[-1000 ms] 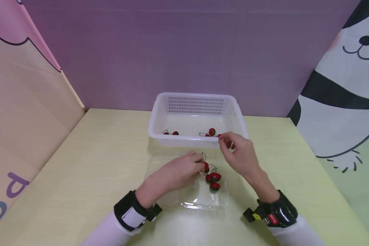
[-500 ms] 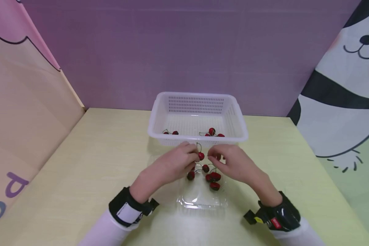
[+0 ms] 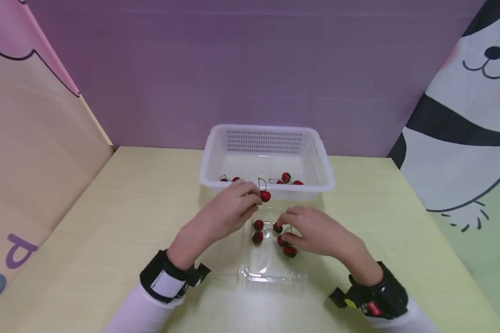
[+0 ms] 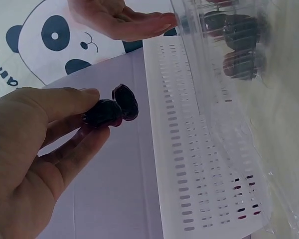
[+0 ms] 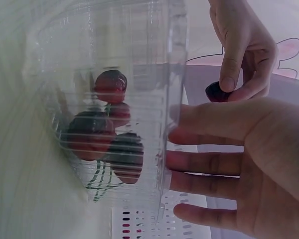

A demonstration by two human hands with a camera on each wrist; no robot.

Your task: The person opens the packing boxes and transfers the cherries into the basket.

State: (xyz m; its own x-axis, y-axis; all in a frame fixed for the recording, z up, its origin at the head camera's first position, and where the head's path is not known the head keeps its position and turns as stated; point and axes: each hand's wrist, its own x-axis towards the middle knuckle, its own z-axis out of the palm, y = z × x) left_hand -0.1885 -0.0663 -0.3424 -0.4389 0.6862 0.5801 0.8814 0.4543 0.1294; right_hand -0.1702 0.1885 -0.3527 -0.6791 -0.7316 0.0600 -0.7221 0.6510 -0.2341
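My left hand (image 3: pixel 229 206) pinches a joined pair of dark red cherries (image 4: pixel 102 113) between thumb and fingertips, just in front of the white basket's near rim. One cherry of the pair hangs beyond the fingertips, and a thin green stem rises from it in the head view. Below, a clear plastic container (image 3: pixel 271 268) holds several cherries (image 3: pixel 258 237) with stems. Over its right side my right hand (image 3: pixel 316 231) reaches in, its fingers (image 5: pixel 209 163) extended at the container's rim with nothing gripped; its fingertips overlap the cherries there in the head view.
The white perforated basket (image 3: pixel 262 159) stands behind the container, with several cherries (image 3: pixel 286 177) along its near side. A purple backdrop (image 3: pixel 250 69) rises behind the table (image 3: pixel 150 194). Printed cloth panels flank both sides, one with a panda (image 3: pixel 458 171).
My left hand has lifted the cherries up from the container toward the basket rim. My right hand has come from the basket's front right down over the container.
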